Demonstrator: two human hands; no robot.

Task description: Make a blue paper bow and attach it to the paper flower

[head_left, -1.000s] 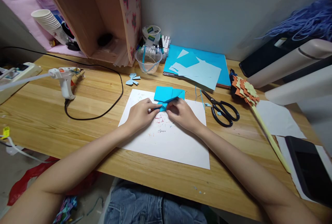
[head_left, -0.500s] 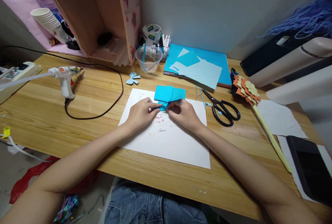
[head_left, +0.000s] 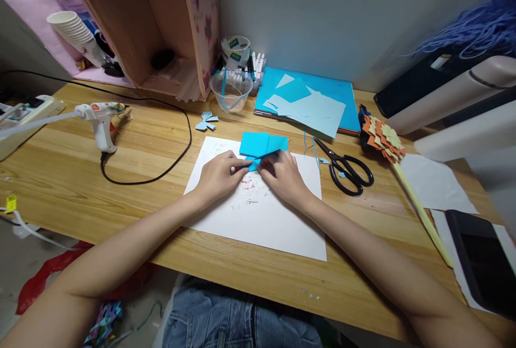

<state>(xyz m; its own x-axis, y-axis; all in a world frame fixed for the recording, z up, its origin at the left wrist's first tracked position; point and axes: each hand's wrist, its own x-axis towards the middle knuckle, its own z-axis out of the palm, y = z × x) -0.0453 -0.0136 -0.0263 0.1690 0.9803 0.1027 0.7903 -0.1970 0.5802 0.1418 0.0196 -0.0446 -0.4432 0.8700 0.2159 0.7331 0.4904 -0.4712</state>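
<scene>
A folded piece of bright blue paper (head_left: 255, 144) lies over the top part of a white sheet (head_left: 262, 224) marked with coloured specks. My left hand (head_left: 220, 175) presses on the lower left of the blue paper, fingers closed, with a small white thing showing between them. At its lower right fold, my right hand (head_left: 282, 175) pinches the paper between thumb and fingers. The two hands nearly meet at the folded lower edge, and the fingertips hide part of it.
Black-handled scissors (head_left: 349, 171) lie right of the sheet. A hot glue gun (head_left: 100, 122) with its cord rests at left. Behind are a cut paper flower (head_left: 207, 121), a clear plastic bowl (head_left: 231, 93) and a blue folder (head_left: 342, 101). A phone (head_left: 481, 262) lies at far right.
My right hand has shifted slightly along the lower fold, its fingers now lying closer over the paper. My left hand and the blue paper stay in place.
</scene>
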